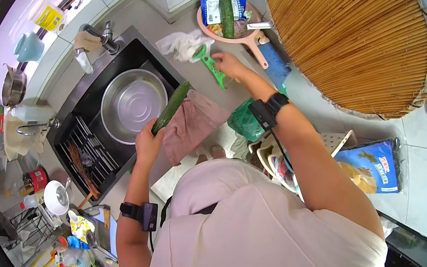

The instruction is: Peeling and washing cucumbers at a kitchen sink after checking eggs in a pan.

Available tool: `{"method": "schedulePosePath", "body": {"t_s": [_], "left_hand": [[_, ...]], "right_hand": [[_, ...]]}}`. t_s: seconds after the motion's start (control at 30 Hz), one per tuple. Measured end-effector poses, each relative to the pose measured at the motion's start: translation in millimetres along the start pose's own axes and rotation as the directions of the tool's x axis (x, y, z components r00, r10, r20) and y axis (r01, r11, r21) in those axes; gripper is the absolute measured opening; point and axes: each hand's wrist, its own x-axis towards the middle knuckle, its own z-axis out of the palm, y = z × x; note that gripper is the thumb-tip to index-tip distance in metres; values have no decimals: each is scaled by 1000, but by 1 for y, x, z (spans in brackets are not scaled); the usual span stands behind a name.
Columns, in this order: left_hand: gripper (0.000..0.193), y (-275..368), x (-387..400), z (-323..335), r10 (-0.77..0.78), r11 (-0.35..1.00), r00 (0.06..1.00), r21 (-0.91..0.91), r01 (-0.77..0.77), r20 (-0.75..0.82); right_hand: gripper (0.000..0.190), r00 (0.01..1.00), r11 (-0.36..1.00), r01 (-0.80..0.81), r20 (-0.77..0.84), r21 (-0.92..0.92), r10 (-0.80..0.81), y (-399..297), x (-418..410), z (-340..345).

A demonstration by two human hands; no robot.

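Note:
My left hand [148,141] grips one end of a green cucumber [171,107], which points up and away over the sink's near edge. At the counter beside the sink, my right hand [231,67] has its fingertips at the edge of a green peeler with a slotted body [211,66]. Whether those fingers are closed on the peeler I cannot tell. A second, longer cucumber [227,12] lies across a pink handled basin [258,42] on top of food packets [210,10]. Below the first cucumber, a pink cloth [191,126] drapes over the counter edge.
A steel basin [134,106] sits in the black sink [142,56], under a faucet [108,39]. A crumpled white cloth [183,45] lies behind the peeler. To the right stand a large round bamboo tray [353,36] and a green plastic bag [247,122]. Dishes and bottles crowd the left.

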Motion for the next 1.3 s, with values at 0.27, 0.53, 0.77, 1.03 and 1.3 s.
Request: {"method": "schedulePosePath", "body": {"t_s": [0.27, 0.53, 0.77, 1.03, 1.3], "left_hand": [[34, -6, 12, 10, -19, 991, 995, -129, 32, 102], [40, 7, 34, 36, 142, 988, 975, -81, -130, 170], [40, 41, 44, 36, 96, 966, 944, -258, -13, 314], [38, 60, 43, 23, 168, 860, 936, -510, 13, 308], [29, 60, 50, 26, 166, 786, 962, -619, 3, 215]], "right_hand": [[37, 950, 963, -248, 219, 106, 221, -32, -35, 0], [30, 968, 654, -241, 222, 717, 114, -37, -80, 21], [30, 980, 689, -173, 196, 704, 46, -37, -88, 47], [36, 971, 796, -122, 239, 593, -30, -68, -87, 27], [36, 966, 880, -9, 233, 475, -116, -106, -91, 17]]}}
